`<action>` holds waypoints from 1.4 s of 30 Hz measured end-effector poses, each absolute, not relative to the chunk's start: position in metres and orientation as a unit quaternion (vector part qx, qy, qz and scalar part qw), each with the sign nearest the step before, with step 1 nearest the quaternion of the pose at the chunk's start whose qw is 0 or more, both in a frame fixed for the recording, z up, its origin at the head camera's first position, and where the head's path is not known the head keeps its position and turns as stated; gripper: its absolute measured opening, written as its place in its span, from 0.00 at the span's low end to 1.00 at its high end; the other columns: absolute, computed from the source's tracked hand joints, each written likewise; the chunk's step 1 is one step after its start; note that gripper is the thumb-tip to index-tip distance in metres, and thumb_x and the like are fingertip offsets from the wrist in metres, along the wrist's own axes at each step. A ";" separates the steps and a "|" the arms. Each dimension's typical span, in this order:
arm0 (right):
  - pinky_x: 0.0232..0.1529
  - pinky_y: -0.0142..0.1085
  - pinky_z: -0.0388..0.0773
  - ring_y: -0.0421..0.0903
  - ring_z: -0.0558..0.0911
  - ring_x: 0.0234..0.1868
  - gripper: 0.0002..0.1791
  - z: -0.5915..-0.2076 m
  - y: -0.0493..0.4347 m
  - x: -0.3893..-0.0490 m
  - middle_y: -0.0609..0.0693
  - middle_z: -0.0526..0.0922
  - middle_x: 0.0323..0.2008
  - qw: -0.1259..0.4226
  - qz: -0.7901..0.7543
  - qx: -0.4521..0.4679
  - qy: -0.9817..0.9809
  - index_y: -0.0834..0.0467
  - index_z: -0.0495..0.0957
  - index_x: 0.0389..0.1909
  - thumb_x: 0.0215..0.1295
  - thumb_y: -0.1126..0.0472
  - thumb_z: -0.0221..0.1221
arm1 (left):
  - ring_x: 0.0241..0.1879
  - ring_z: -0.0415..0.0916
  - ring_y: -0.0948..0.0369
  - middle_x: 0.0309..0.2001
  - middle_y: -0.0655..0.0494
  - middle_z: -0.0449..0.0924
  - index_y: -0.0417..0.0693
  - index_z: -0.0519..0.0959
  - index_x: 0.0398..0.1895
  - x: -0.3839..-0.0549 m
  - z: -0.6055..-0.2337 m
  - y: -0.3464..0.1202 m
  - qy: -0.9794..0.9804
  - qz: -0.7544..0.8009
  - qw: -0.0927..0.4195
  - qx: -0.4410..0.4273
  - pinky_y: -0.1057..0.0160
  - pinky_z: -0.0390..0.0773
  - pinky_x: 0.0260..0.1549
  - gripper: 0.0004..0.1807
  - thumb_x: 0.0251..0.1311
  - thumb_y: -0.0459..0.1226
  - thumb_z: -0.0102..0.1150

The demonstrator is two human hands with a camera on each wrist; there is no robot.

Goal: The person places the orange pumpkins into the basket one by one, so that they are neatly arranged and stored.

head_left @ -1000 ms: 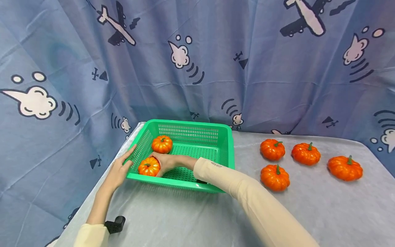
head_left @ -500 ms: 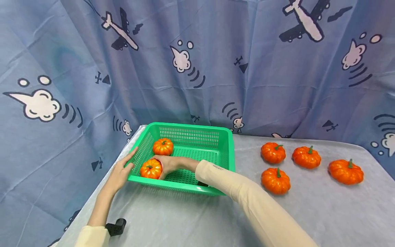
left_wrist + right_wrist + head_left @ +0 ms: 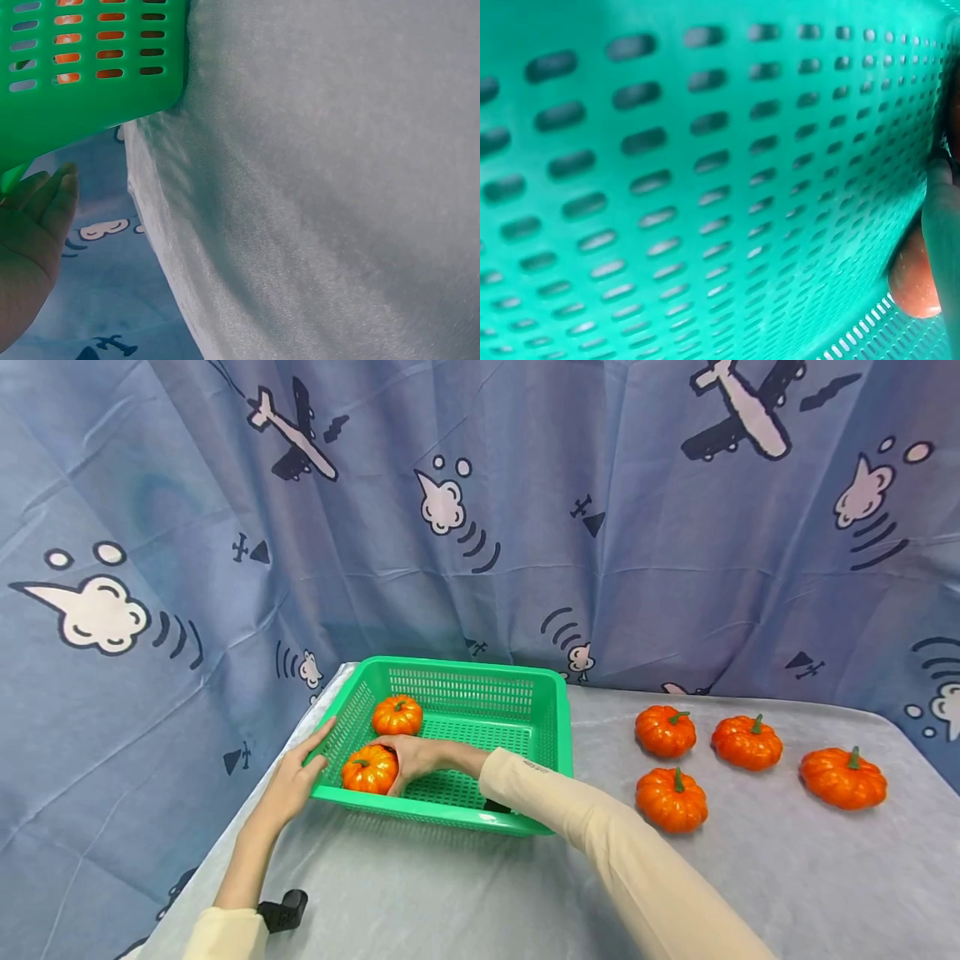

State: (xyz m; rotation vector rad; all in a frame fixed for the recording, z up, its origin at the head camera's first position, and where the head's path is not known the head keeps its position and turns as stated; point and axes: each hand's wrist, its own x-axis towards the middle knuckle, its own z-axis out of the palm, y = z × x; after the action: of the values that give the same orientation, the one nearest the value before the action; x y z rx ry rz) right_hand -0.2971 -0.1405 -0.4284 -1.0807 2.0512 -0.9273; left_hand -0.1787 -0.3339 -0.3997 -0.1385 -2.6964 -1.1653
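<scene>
My right hand (image 3: 414, 757) reaches into the green plastic basket (image 3: 442, 812) and grips an orange pumpkin (image 3: 367, 770) in the near left corner, fingers behind it and thumb in front. Seen from the right wrist, part of this pumpkin (image 3: 913, 277) shows beside the hand, low by the slotted wall. A second pumpkin (image 3: 397, 717) sits behind it in the far left of the basket. At the basket's left rim, my left hand (image 3: 288, 785) rests with fairly straight fingers against the outside. The left wrist view shows that hand (image 3: 34, 240) just under the rim.
Several more pumpkins, including a front one (image 3: 671, 800) and a far right one (image 3: 843, 778), stand on the grey-covered table (image 3: 420, 893) right of the basket. A patterned blue curtain (image 3: 510, 585) hangs behind and to the left. A black device (image 3: 283, 912) is by the left wrist.
The head view has tilted slightly, lowering the scene in the picture. The gripped pumpkin has shifted a little to the right within the basket; the left hand stays at the rim.
</scene>
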 end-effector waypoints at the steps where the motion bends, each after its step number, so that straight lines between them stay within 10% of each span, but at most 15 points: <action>1: 0.50 0.30 0.74 0.42 0.73 0.52 0.51 -0.429 -0.139 -0.297 0.50 0.70 0.60 0.313 -0.352 -0.410 0.781 0.56 0.59 0.70 0.44 0.68 0.74 | 0.67 0.56 0.38 0.68 0.37 0.60 0.45 0.60 0.72 -0.179 -0.400 -0.333 -0.912 -0.395 0.100 -0.047 0.38 0.57 0.63 0.32 0.62 0.31 0.42; 13: 0.66 0.31 0.61 0.47 0.55 0.73 0.53 -0.423 -0.118 -0.299 0.55 0.52 0.74 0.370 -0.443 -0.392 0.717 0.64 0.49 0.74 0.50 0.73 0.69 | 0.68 0.54 0.38 0.69 0.37 0.59 0.46 0.59 0.73 -0.179 -0.397 -0.332 -0.912 -0.397 0.094 -0.047 0.38 0.56 0.64 0.32 0.62 0.30 0.42; 27: 0.65 0.38 0.66 0.50 0.66 0.68 0.33 -0.352 -0.056 -0.297 0.61 0.66 0.67 0.355 -0.479 -0.442 0.670 0.68 0.63 0.67 0.61 0.70 0.61 | 0.67 0.52 0.34 0.69 0.35 0.57 0.47 0.57 0.74 -0.175 -0.396 -0.333 -0.916 -0.389 0.082 -0.048 0.34 0.55 0.62 0.33 0.63 0.32 0.42; 42: 0.65 0.41 0.65 0.49 0.67 0.67 0.35 -0.303 0.096 -0.276 0.60 0.67 0.67 0.299 -0.556 -0.404 0.662 0.66 0.64 0.67 0.59 0.67 0.64 | 0.65 0.51 0.29 0.69 0.32 0.54 0.51 0.54 0.75 -0.169 -0.392 -0.328 -0.922 -0.378 0.063 -0.050 0.28 0.56 0.56 0.31 0.67 0.35 0.39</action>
State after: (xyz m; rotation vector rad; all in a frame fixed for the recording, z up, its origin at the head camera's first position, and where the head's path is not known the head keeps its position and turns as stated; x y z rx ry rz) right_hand -0.2759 0.0956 -0.3035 -1.0732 1.7595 -1.4757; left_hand -0.1693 -0.3277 -0.3918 -0.1513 -2.7879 -1.1417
